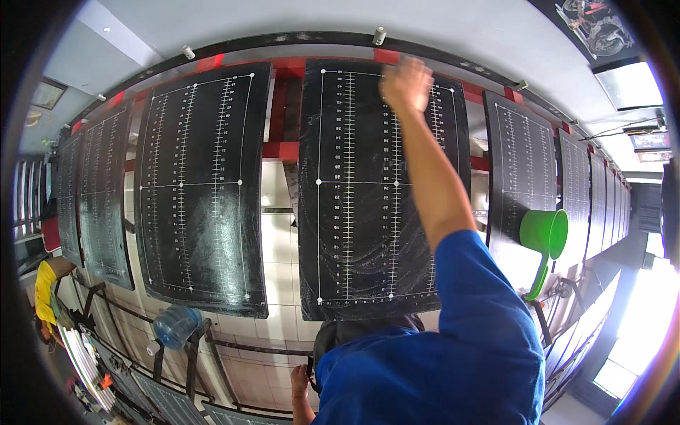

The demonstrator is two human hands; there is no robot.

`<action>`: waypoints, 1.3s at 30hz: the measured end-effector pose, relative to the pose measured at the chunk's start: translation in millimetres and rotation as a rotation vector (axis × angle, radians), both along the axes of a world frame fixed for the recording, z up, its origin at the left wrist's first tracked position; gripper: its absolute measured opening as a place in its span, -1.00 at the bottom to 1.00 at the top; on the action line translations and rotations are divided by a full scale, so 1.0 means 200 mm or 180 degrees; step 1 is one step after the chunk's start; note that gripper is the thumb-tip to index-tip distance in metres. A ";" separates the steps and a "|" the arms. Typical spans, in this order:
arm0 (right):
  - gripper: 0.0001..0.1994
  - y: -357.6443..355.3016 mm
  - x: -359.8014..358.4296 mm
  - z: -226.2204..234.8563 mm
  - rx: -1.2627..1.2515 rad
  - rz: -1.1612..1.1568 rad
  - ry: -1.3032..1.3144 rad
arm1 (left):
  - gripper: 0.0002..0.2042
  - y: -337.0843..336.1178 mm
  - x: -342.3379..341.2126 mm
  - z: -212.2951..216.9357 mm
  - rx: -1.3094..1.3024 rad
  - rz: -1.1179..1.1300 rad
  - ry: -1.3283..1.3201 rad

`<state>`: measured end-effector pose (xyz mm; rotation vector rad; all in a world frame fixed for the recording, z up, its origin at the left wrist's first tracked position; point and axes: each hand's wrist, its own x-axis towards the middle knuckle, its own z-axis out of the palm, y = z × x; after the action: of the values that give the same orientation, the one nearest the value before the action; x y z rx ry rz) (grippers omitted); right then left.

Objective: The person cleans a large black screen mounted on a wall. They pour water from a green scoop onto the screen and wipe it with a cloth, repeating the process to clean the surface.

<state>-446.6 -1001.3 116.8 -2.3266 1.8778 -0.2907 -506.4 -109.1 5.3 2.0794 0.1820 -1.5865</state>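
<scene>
Right hand [406, 83] is raised, pressed flat against the top of the centre black panel [368, 191], fingers loosely curled; whether it grips anything cannot be told. Arm in a blue sleeve [482, 312] runs down across the panel's right half. Left hand [300, 382] sits low, below the panel's bottom edge, closed on something dark, unclear what. A green scoop [545, 237] hangs right of the panel. A second black panel [202, 184] hangs left of it; a blue water bottle [176, 324] lies below that one.
</scene>
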 end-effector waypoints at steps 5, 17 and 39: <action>-0.40 0.54 0.48 -0.06 -0.0754 0.1769 -0.0382 | -0.69 -0.22 0.10 0.03 0.0087 0.1089 0.0013; -0.37 1.18 0.24 0.15 -0.0477 0.3215 -0.0012 | -0.68 -0.43 0.00 0.05 0.0057 0.0982 0.0121; -0.40 1.38 -1.44 -0.05 -0.0410 0.1071 -0.0543 | -0.68 -1.49 0.66 1.84 -0.5760 -0.0753 0.1105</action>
<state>-734.9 -726.1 105.9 -2.5553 1.4005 -0.5617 -374.6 -407.4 373.9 0.3988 -1.0223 -1.2191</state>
